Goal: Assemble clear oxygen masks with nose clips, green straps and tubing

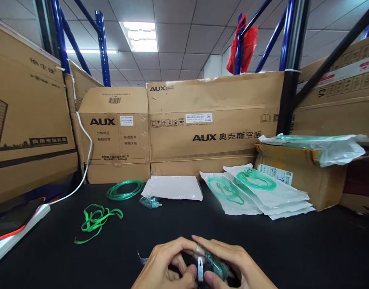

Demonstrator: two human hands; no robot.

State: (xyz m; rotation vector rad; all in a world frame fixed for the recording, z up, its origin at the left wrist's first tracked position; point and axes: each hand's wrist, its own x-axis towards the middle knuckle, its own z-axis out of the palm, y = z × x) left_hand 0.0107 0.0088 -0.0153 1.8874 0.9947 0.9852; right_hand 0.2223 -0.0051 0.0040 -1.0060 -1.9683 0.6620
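Observation:
Both hands are at the near edge of the black table, closed around a translucent green breathing mask (218, 268). A pale metal nose clip (200, 268) stands upright on the mask between my two thumbs. My left hand (169, 263) grips the mask from the left, fingers bent over its top. From the right, my right hand (232, 259) curls around it, index finger along the top edge. My palms and fingers cover much of the mask. A thin, curved, clear piece (142, 257) sticks out beside my left hand; what it belongs to is hidden.
Green elastic strap (96, 222) lies loose at left, before a coil of green tubing (125, 190). A white packet (174, 188) partly covers a clear plastic piece (151, 202). Tubing packets (262, 194) pile up at right beside an open carton (317, 180). Large AUX boxes (214, 120) wall the back.

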